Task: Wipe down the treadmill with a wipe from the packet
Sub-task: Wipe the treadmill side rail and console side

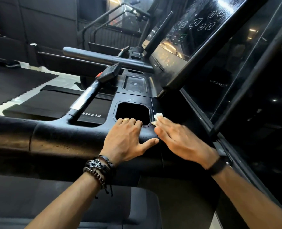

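Left hand: lay flat on the treadmill console, fingers straight, tips at the edge of the cup recess, holding nothing.
Right hand: fingers stretched out, pressing the white wipe onto the console just right of the recess.
Wipe: mostly hidden under the fingertips, seemingly crumpled.
Screen: tilted above.

black treadmill, white wipe (crumpled), gold ring
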Motion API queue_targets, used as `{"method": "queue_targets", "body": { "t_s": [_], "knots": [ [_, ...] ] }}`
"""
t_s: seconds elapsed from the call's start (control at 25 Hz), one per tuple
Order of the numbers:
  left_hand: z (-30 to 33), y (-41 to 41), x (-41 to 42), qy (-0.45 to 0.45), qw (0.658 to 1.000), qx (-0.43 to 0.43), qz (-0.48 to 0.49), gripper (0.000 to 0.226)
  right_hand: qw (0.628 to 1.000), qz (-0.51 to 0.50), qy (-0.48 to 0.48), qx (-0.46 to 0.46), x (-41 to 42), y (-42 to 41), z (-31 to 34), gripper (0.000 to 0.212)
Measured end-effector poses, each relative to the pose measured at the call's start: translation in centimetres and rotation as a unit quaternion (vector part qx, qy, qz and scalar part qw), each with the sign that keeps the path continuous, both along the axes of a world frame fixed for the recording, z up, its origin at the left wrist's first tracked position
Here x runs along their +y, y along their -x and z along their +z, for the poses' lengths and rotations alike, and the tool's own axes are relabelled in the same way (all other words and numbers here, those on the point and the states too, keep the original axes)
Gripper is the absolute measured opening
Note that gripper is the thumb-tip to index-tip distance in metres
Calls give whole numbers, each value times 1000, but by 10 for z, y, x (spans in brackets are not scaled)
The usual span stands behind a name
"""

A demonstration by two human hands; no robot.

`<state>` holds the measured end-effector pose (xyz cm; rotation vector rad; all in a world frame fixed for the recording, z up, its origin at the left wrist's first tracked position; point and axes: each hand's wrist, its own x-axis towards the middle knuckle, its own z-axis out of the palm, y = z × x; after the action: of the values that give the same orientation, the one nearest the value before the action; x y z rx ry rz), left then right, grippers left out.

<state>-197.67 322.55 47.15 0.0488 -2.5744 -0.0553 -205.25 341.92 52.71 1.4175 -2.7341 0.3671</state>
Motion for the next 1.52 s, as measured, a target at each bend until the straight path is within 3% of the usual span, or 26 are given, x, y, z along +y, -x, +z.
{"method": "queue_targets", "body": {
  "t_s": [0.2,0.36,0.68,1.0,1.16,1.52],
  "knots": [
    [-1,2,-4,2,1000,-5,-19,81,994,-82,59,-50,-45,37,7,75],
    [-1,2,-4,-8,1000,3,-20,82,993,-105,42,-17,-67,45,3,44],
    [-2,3,-4,4,1000,-4,-22,71,997,-47,54,-4,-14,-34,-24,63],
    [0,2,-5,2,1000,4,-31,74,988,-132,62,-54,-57,26,3,57],
    [1,2,-4,5,999,7,-36,71,992,-111,53,13,-55,14,-12,60],
    [3,1,-3,4,999,-27,-31,77,989,-95,115,-3,-23,-35,-28,53]
  ]
}}
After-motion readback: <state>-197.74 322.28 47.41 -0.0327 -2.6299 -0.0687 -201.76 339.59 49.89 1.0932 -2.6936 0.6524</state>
